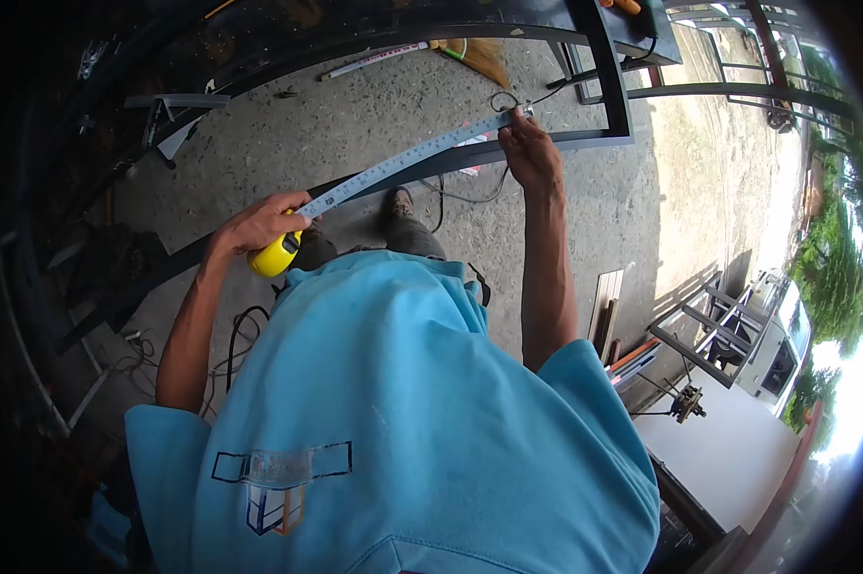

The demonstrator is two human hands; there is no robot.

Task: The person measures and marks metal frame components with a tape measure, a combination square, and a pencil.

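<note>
A yellow tape measure (275, 254) is in my left hand (259, 227), whose fingers are closed around its case and the start of the blade. The pale blade (407, 158) runs out to the upper right, slightly bowed. At its far end my right hand (530, 148) pinches the blade tip between thumb and fingers. Beneath the blade lies a dark metal frame (431, 170), its long bar passing below both hands. Its corner (621, 134) is to the right of my right hand.
A broom (476, 59) lies on the concrete floor (355, 105) beyond the frame. Cables (469, 199) trail near my boots (400, 201). Metal strips (601, 311) lean at the right. Farther right stand a welded metal rack (723, 325) and a white vehicle (780, 349).
</note>
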